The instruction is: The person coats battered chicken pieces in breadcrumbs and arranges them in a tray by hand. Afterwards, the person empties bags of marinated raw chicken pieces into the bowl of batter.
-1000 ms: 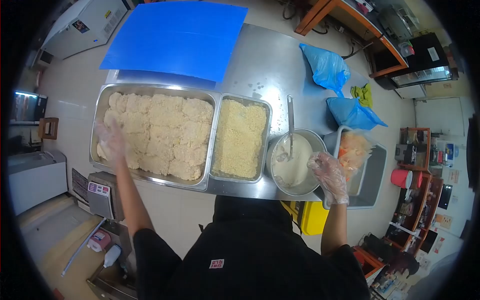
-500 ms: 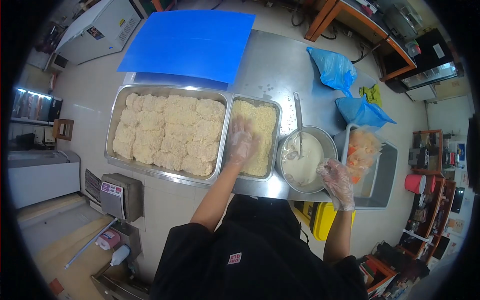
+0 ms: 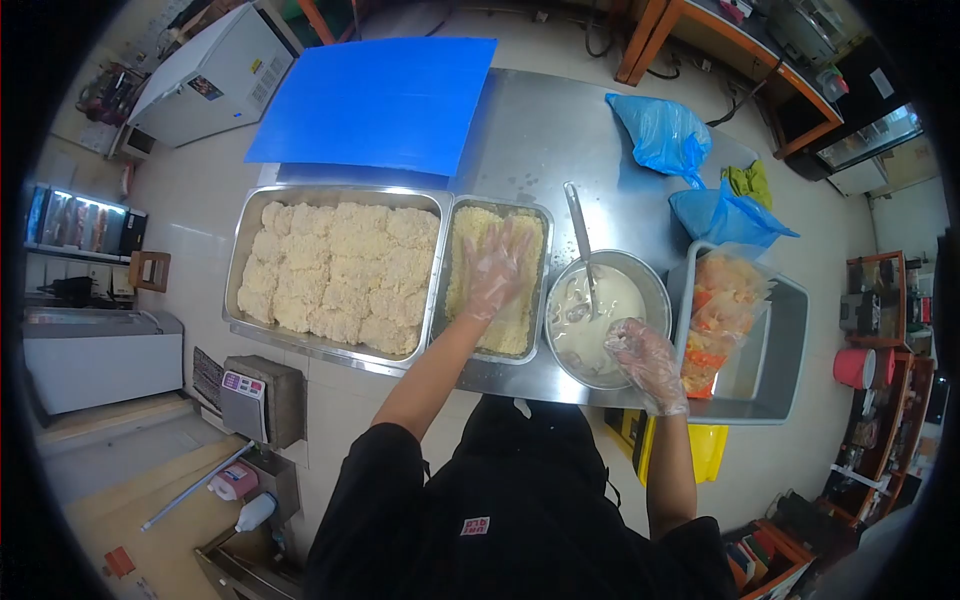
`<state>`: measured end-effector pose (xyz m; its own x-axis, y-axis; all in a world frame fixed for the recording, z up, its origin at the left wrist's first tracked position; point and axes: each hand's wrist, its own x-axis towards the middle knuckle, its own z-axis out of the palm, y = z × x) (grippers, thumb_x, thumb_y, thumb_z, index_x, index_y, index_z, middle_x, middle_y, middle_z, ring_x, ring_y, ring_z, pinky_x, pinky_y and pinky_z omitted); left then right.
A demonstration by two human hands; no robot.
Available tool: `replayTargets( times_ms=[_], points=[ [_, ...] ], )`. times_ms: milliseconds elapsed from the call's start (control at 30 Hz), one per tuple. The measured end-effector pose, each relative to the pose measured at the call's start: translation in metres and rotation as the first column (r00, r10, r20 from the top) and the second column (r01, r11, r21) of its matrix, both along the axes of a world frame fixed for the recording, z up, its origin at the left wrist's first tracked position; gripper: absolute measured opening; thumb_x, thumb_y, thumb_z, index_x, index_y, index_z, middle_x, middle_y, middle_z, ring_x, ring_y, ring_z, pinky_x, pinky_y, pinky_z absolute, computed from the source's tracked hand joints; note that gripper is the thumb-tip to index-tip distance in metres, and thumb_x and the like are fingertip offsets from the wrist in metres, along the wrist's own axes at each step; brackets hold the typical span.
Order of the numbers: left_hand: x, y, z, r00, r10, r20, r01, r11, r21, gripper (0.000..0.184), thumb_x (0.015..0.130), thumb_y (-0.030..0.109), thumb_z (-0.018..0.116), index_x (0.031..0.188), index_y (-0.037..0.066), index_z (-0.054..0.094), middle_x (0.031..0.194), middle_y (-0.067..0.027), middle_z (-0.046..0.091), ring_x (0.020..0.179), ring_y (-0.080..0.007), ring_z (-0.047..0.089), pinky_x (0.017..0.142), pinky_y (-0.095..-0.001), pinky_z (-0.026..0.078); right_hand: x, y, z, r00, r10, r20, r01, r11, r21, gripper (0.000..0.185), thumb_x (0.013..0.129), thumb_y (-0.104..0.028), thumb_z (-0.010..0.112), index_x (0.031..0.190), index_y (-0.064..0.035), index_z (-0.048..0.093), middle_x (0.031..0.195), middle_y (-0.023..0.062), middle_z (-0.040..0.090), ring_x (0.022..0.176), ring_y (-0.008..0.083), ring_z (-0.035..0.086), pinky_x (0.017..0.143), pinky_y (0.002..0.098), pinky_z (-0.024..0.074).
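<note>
My left hand (image 3: pixel 496 272), in a clear plastic glove, lies palm down with fingers spread on pale crumbs (image 3: pixel 518 332) in a small metal tray (image 3: pixel 546 270). Over the right rim of a round metal pot (image 3: pixel 660 290) is my gloved right hand (image 3: pixel 648 368), fingers curled together; whether they hold anything is hidden. The pot contains white batter (image 3: pixel 622 300), and a long-handled utensil (image 3: pixel 580 230) leans in it. Left of the crumbs, a large metal tray (image 3: pixel 232 290) is filled with crumb-coated pieces (image 3: pixel 335 265) in rows.
A grey tub (image 3: pixel 795 345) at the right holds a clear bag of orange and pale food (image 3: pixel 718 300). Blue plastic bags (image 3: pixel 665 135) and a green cloth (image 3: pixel 745 182) lie on the steel table (image 3: pixel 530 120). A blue sheet (image 3: pixel 370 105) covers the far left part.
My left hand has shifted right across the crumbs, fingers now clearly spread. My right hand has moved left, further over the pot. The whole view has shifted slightly.
</note>
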<state>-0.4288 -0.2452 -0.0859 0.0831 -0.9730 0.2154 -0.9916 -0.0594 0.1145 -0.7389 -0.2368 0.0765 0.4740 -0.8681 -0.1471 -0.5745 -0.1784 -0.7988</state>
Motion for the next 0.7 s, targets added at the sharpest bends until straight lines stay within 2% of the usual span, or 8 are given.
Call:
replayTargets(
  times_ms=[67, 167, 267, 367, 467, 500, 567, 700],
  points=[
    [0.002, -0.012, 0.007, 0.996, -0.064, -0.055, 0.063, 0.998, -0.022, 0.07, 0.097, 0.035, 0.061, 0.163, 0.029, 0.037, 0.166, -0.0152, 0.036, 0.152, -0.0393, 0.036, 0.117, -0.0741, 0.021, -0.002, -0.003, 0.007, 1.0, 0.009, 0.021, -0.009, 1.0, 0.022, 0.022, 0.089, -0.012, 0.074, 0.109, -0.0053, 0.067, 0.104, 0.017, 0.07, 0.098, 0.0358, 0.069, 0.087, 0.0417, 0.0542],
    [0.008, -0.012, 0.005, 0.972, -0.166, -0.166, 0.178, 0.982, 0.065, 0.064, 0.094, 0.033, 0.066, 0.155, 0.026, 0.049, 0.158, -0.0158, 0.045, 0.144, -0.0373, 0.046, 0.113, -0.0704, 0.03, -0.003, -0.015, 0.005, 0.998, 0.059, 0.035, -0.059, 0.998, 0.003, 0.021, 0.088, -0.01, 0.075, 0.107, -0.0047, 0.068, 0.104, 0.0175, 0.07, 0.098, 0.0362, 0.07, 0.086, 0.0419, 0.0546],
    [0.013, 0.0, 0.004, 0.945, -0.106, -0.31, 0.172, 0.966, 0.191, 0.055, 0.092, 0.034, 0.07, 0.145, 0.022, 0.061, 0.152, -0.0155, 0.05, 0.137, -0.035, 0.053, 0.112, -0.0658, 0.034, -0.006, -0.017, -0.005, 0.996, 0.071, 0.047, -0.068, 0.996, -0.05, 0.021, 0.088, -0.01, 0.075, 0.107, -0.0045, 0.068, 0.105, 0.0179, 0.07, 0.097, 0.0372, 0.07, 0.084, 0.0427, 0.0548],
    [0.016, 0.028, 0.017, 0.947, -0.061, -0.315, 0.149, 0.953, 0.264, 0.053, 0.092, 0.043, 0.07, 0.139, 0.018, 0.067, 0.154, -0.019, 0.047, 0.142, -0.0391, 0.047, 0.117, -0.06, 0.032, -0.006, -0.018, -0.025, 0.997, 0.058, 0.057, -0.05, 0.99, -0.13, 0.022, 0.087, -0.011, 0.076, 0.107, -0.0035, 0.069, 0.107, 0.0193, 0.069, 0.099, 0.0394, 0.069, 0.085, 0.0446, 0.0552],
    [-0.007, 0.05, 0.062, 0.98, 0.193, -0.058, -0.188, 0.979, 0.083, 0.066, 0.095, 0.051, 0.066, 0.15, 0.017, 0.057, 0.158, -0.0237, 0.042, 0.147, -0.0461, 0.038, 0.122, -0.0569, 0.027, -0.009, -0.009, -0.051, 0.997, 0.049, 0.053, -0.026, 0.931, -0.365, 0.027, 0.086, -0.014, 0.078, 0.108, -0.0022, 0.069, 0.11, 0.0215, 0.069, 0.101, 0.0419, 0.068, 0.088, 0.0467, 0.0557],
    [-0.003, 0.05, 0.051, 0.98, 0.19, -0.063, -0.186, 0.98, 0.063, 0.07, 0.095, 0.053, 0.065, 0.153, 0.017, 0.052, 0.159, -0.0249, 0.039, 0.148, -0.048, 0.035, 0.123, -0.0577, 0.025, -0.008, -0.011, -0.058, 0.998, 0.044, 0.052, -0.014, 0.883, -0.47, 0.029, 0.085, -0.014, 0.079, 0.109, -0.0017, 0.069, 0.111, 0.0223, 0.068, 0.102, 0.0427, 0.068, 0.089, 0.0474, 0.0559],
    [0.011, 0.055, 0.016, 0.983, 0.168, -0.077, -0.165, 0.985, 0.049, 0.079, 0.096, 0.057, 0.063, 0.16, 0.017, 0.042, 0.163, -0.0273, 0.033, 0.15, -0.0519, 0.029, 0.125, -0.0592, 0.02, -0.007, -0.013, -0.072, 0.999, 0.022, 0.023, -0.007, 0.859, -0.513, 0.033, 0.083, -0.016, 0.081, 0.11, -0.0016, 0.07, 0.112, 0.0234, 0.068, 0.103, 0.0435, 0.068, 0.09, 0.0485, 0.0563],
    [0.001, 0.076, 0.014, 0.975, 0.125, -0.186, -0.101, 0.986, 0.135, 0.086, 0.095, 0.054, 0.065, 0.165, 0.016, 0.031, 0.166, -0.0283, 0.028, 0.15, -0.0524, 0.028, 0.125, -0.0596, 0.018, -0.012, -0.014, -0.08, 0.999, -0.017, -0.04, -0.009, 0.817, -0.577, 0.036, 0.082, -0.016, 0.083, 0.112, -0.002, 0.069, 0.115, 0.0241, 0.068, 0.103, 0.0443, 0.068, 0.089, 0.0493, 0.057]
  ],
)
